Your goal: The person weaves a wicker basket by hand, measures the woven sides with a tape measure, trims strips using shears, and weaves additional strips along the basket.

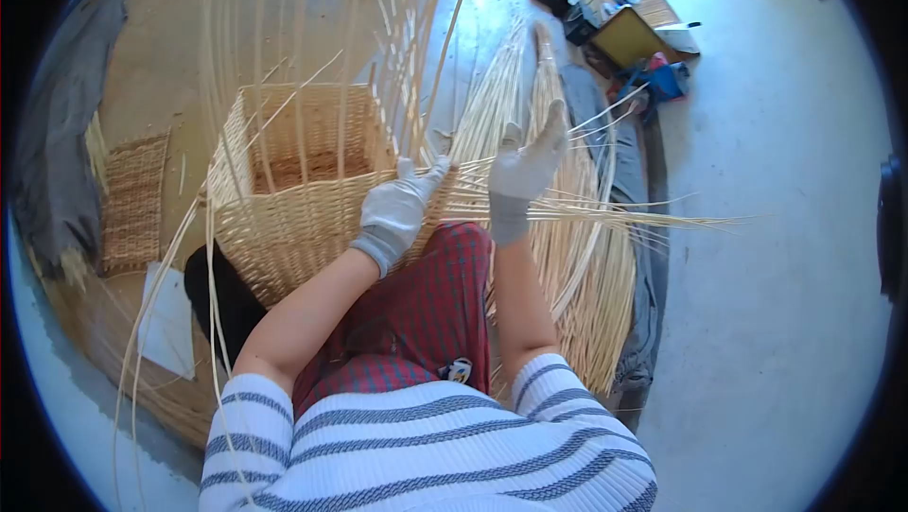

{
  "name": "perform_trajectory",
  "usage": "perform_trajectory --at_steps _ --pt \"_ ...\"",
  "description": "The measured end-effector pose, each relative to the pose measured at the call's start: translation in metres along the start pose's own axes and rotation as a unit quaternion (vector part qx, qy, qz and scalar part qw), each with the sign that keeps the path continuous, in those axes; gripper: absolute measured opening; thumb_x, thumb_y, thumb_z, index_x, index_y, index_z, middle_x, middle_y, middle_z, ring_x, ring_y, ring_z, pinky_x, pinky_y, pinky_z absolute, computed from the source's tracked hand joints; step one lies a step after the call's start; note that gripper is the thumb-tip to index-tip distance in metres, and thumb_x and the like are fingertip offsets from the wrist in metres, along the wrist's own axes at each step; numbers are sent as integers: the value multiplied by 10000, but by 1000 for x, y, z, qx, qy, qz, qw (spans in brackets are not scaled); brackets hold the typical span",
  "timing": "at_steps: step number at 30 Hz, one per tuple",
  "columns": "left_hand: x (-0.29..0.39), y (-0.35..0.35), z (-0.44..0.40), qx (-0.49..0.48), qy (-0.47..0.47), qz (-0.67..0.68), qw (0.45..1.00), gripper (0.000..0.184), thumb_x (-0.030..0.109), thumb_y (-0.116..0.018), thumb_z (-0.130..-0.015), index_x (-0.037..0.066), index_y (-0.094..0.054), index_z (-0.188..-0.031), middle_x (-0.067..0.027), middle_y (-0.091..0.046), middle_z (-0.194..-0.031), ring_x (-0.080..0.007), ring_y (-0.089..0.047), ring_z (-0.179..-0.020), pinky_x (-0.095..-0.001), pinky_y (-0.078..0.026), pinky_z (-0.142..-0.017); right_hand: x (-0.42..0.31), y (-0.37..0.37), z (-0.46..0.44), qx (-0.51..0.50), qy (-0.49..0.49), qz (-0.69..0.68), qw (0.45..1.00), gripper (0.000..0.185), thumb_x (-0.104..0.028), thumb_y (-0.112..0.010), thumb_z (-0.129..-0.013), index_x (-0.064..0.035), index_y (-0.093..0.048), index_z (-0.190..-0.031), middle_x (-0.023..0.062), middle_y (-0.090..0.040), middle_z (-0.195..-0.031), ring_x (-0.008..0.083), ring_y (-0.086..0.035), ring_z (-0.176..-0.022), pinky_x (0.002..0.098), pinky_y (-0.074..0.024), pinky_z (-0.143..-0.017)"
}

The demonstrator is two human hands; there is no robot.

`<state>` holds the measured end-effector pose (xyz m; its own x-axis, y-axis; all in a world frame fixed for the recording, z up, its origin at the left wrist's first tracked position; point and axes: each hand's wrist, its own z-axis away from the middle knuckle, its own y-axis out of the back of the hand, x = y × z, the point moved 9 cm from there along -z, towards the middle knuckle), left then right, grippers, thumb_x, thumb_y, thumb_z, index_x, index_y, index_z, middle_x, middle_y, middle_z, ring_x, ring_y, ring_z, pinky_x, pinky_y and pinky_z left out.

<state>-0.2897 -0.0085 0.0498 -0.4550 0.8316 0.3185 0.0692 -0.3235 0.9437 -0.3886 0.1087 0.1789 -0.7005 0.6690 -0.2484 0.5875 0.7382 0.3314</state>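
Note:
A square basket (303, 228) of pale woven wicker rests against my lap, its top open and long upright canes (301, 68) rising from its walls. My left hand (395, 208), in a whitish glove, is closed on the basket's right corner near the rim. My right hand (526, 167), gloved too, is raised to the right of the basket, with its thumb apart from its outstretched fingers. Loose canes (605, 216) run sideways from the basket's corner, passing by my right wrist. Whether my right palm touches any of them I cannot tell.
A large bundle of canes (591, 304) lies on a dark cloth (648, 323) at my right. On the left are a woven mat (137, 200), a white sheet (167, 323) and grey cloth (66, 134). Boxes (632, 47) and a blue item (668, 82) stand at the back right.

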Motion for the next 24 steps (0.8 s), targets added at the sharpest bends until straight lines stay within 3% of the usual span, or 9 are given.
perform_trajectory --at_steps 2,3,8,13,16,18,19,21,24 --pt "-4 15 24 133 -127 109 977 578 107 -604 -905 245 -482 -1453 -190 -531 -1353 -338 -705 -883 -407 -581 -720 1 -5 25 -175 -143 -227 947 384 -87 -647 -943 -19 -596 -1317 155 -667 -1190 243 -646 -1085 355 -505 -942" --pt "-26 9 38 126 -100 90 983 578 107 -604 -905 245 -482 -1453 -190 -531 -1353 -338 -705 -883 -407 -581 -720 -20 -30 64 -324 -260 -431 801 387 -83 -619 -975 -14 -572 -1353 154 -660 -1211 208 -637 -1101 326 -502 -951" --pt "-160 24 161 354 37 137 924 412 66 -679 -861 138 -643 -1265 -173 -556 -1350 -346 -578 -1185 -438 -470 -1003 -198 -32 160 -451 -267 -657 543 433 -167 -560 -1024 46 -502 -1397 180 -603 -1334 211 -561 -1246 338 -459 -1027" --pt "-222 50 193 362 164 86 913 690 165 -685 -871 121 -385 -1491 -201 -502 -1428 -390 -489 -1310 -462 -403 -1069 -303 -163 188 -490 -286 -504 651 922 -449 -708 -903 52 -260 -1534 255 -430 -1486 284 -432 -1382 366 -362 -1128" --pt "-232 54 194 348 144 72 924 678 182 -687 -869 114 -402 -1480 -195 -522 -1417 -380 -517 -1284 -465 -420 -1054 -313 -201 240 -505 -493 -503 499 1040 -490 -775 -832 37 -233 -1546 264 -415 -1484 285 -446 -1356 360 -412 -1081" --pt "-238 55 190 314 163 62 933 665 179 -699 -855 140 -426 -1460 -166 -554 -1397 -364 -551 -1251 -472 -441 -1028 -283 -181 219 -336 -387 -405 757 827 -461 -738 -887 20 -413 -1476 193 -595 -1264 198 -581 -1128 313 -518 -850" --pt "-241 55 188 314 156 62 934 665 179 -699 -855 140 -426 -1460 -166 -554 -1397 -364 -551 -1251 -472 -441 -1028 -279 -175 220 -330 -390 -403 760 827 -461 -738 -887 20 -413 -1476 193 -595 -1264 198 -581 -1128 313 -518 -850" --pt "-255 47 184 272 172 -4 947 646 171 -706 -843 170 -449 -1436 -129 -592 -1364 -356 -589 -1198 -462 -468 -988 -314 -139 193 -362 -395 -689 488 555 -406 -684 -952 11 -603 -1309 59 -658 -954 92 -587 -870 242 -477 -664" --pt "-265 50 176 246 180 -6 952 565 148 -700 -838 201 -507 -1366 -125 -638 -1260 -353 -627 -1106 -473 -497 -899 -307 -109 162 -398 -366 -654 529 387 -358 -625 -1001 1 -682 -1134 -21 -626 -802 50 -550 -749 219 -438 -641"
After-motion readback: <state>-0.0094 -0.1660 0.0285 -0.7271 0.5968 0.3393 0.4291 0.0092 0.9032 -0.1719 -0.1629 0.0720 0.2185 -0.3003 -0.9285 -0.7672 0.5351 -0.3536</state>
